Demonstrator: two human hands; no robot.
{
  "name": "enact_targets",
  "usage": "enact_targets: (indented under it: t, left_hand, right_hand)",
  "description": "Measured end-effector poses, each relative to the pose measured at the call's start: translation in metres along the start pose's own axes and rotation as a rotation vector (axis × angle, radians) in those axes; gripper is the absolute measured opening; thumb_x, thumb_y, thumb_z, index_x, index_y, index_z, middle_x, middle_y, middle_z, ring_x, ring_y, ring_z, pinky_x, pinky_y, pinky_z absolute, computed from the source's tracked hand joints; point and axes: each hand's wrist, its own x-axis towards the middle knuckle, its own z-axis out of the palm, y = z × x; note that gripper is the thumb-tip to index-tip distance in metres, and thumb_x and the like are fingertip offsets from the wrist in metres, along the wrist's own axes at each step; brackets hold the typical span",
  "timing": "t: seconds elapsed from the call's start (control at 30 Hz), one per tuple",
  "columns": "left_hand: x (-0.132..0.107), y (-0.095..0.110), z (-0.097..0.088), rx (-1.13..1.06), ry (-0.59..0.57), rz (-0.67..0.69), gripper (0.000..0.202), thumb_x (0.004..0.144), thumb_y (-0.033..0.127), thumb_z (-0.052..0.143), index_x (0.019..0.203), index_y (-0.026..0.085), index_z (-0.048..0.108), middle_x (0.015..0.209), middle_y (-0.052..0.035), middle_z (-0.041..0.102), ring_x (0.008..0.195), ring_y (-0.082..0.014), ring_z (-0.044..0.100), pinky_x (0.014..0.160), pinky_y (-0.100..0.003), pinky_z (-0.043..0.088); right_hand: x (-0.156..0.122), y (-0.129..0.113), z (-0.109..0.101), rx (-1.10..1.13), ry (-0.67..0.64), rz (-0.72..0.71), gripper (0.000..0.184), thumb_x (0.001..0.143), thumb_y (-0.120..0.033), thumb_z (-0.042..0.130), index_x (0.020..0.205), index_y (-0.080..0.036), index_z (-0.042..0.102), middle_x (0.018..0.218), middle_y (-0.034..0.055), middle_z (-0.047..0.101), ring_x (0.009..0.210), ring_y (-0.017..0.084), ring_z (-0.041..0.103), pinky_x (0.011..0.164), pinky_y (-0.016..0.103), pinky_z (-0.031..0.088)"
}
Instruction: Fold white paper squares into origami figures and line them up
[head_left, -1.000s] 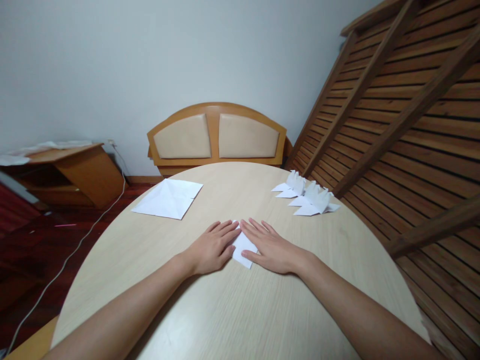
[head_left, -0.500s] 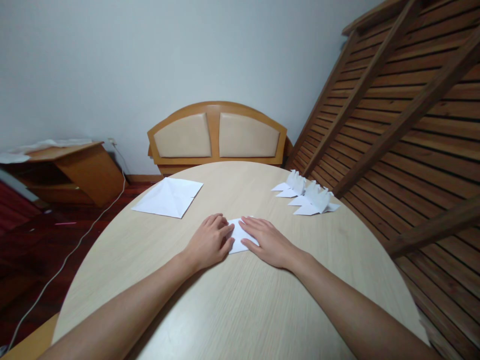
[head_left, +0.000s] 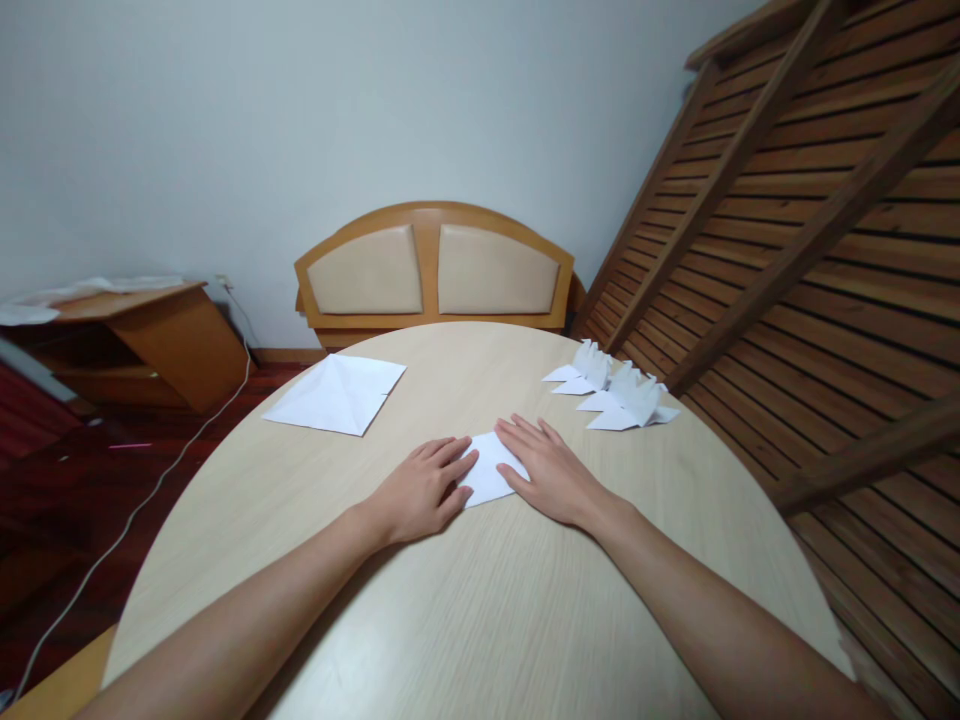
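Observation:
A small piece of folded white paper (head_left: 487,468) lies flat on the round wooden table (head_left: 480,620), between my two hands. My left hand (head_left: 427,488) rests with its fingertips and thumb on the paper's left part, fingers stretched out. On the right side of the sheet lies my right hand (head_left: 551,470), flat, with its fingers spread. The paper's outer left and right edges are partly hidden under the hands.
A larger creased white sheet (head_left: 341,395) lies at the table's far left. Several folded paper cranes (head_left: 630,395) stand in rows at the far right. Beyond the table are a headboard (head_left: 431,265), a leaning wooden slat frame (head_left: 810,250) and a low cabinet (head_left: 161,345).
My right hand has slid a little right and away from me across the paper, its fingers spreading. More of the sheet shows between the hands. My left hand has flattened slightly.

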Motion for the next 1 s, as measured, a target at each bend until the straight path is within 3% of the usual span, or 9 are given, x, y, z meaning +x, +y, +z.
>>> enact_targets:
  t: [0.1,0.23,0.37,0.5,0.57,0.7,0.8,0.9,1.0]
  left_hand:
    - [0.002,0.003,-0.003,-0.020,0.009,0.039,0.050,0.099,0.036,0.049,0.145,0.016,0.048,0.148,-0.0158,0.050,0.134,-0.0305,0.047,0.114,-0.049,0.037]
    - [0.003,0.004,-0.004,-0.026,0.021,0.045,0.047,0.100,0.034,0.047,0.143,0.017,0.050,0.143,-0.0152,0.054,0.127,-0.0288,0.051,0.111,-0.047,0.041]
    - [0.003,0.003,-0.003,0.002,0.045,0.002,0.039,0.100,0.030,0.047,0.135,0.016,0.058,0.137,-0.0146,0.059,0.120,-0.0285,0.054,0.107,-0.046,0.044]
    - [0.003,0.003,-0.001,0.003,0.102,-0.050,0.031,0.097,0.026,0.052,0.124,0.018,0.065,0.127,-0.0125,0.065,0.111,-0.0274,0.058,0.102,-0.045,0.047]
    - [0.004,0.002,0.001,-0.001,0.128,-0.074,0.029,0.096,0.027,0.055,0.121,0.018,0.067,0.124,-0.0128,0.067,0.111,-0.0276,0.059,0.101,-0.045,0.048]
    - [0.004,-0.001,0.005,0.005,0.164,-0.093,0.027,0.095,0.026,0.057,0.118,0.017,0.069,0.124,-0.0133,0.068,0.111,-0.0283,0.060,0.100,-0.046,0.050]
    - [0.003,-0.004,0.004,-0.042,0.174,-0.034,0.026,0.095,0.018,0.053,0.114,0.019,0.070,0.121,-0.0112,0.070,0.109,-0.0261,0.062,0.097,-0.044,0.052]
    - [0.001,-0.007,0.002,-0.130,0.096,0.092,0.032,0.092,0.010,0.052,0.116,0.020,0.069,0.125,-0.0090,0.068,0.114,-0.0218,0.063,0.098,-0.036,0.053]
    - [-0.001,-0.008,0.001,-0.152,0.071,0.101,0.032,0.091,0.014,0.054,0.119,0.019,0.068,0.127,-0.0095,0.067,0.116,-0.0220,0.063,0.100,-0.036,0.053]
  right_hand:
    - [0.001,-0.010,0.003,0.063,-0.054,-0.074,0.057,0.103,-0.046,0.040,0.154,-0.020,0.037,0.159,0.0088,0.038,0.150,0.025,0.027,0.122,0.053,0.021]
    - [0.001,-0.009,0.006,0.031,-0.134,-0.058,0.053,0.104,-0.043,0.037,0.153,-0.021,0.038,0.160,0.0095,0.035,0.150,0.030,0.027,0.120,0.062,0.018]
    - [0.002,0.002,0.003,-0.077,-0.066,0.005,0.043,0.104,-0.031,0.038,0.143,-0.023,0.053,0.154,0.0083,0.047,0.148,0.033,0.031,0.118,0.065,0.021]
    - [0.004,-0.001,0.001,-0.089,0.035,-0.038,0.040,0.103,-0.023,0.041,0.139,-0.023,0.058,0.147,0.0060,0.056,0.146,0.028,0.036,0.120,0.060,0.019]
    - [0.004,-0.008,0.002,-0.030,0.018,-0.073,0.042,0.104,-0.027,0.040,0.144,-0.024,0.052,0.148,0.0062,0.054,0.145,0.025,0.038,0.121,0.056,0.020]
    - [0.002,-0.016,0.006,0.066,-0.132,-0.136,0.051,0.105,-0.043,0.038,0.152,-0.024,0.041,0.158,0.0087,0.038,0.149,0.025,0.030,0.120,0.055,0.024]
    - [0.001,-0.011,0.007,0.076,-0.169,-0.122,0.049,0.105,-0.042,0.036,0.152,-0.027,0.041,0.160,0.0079,0.035,0.151,0.026,0.026,0.121,0.059,0.016]
    - [0.000,-0.007,0.006,0.099,-0.173,-0.115,0.049,0.106,-0.040,0.033,0.152,-0.026,0.040,0.160,0.0088,0.034,0.151,0.025,0.024,0.122,0.059,0.014]
    - [0.000,-0.006,0.003,0.114,-0.157,-0.134,0.048,0.106,-0.039,0.034,0.151,-0.025,0.041,0.159,0.0100,0.037,0.150,0.024,0.027,0.122,0.059,0.011]
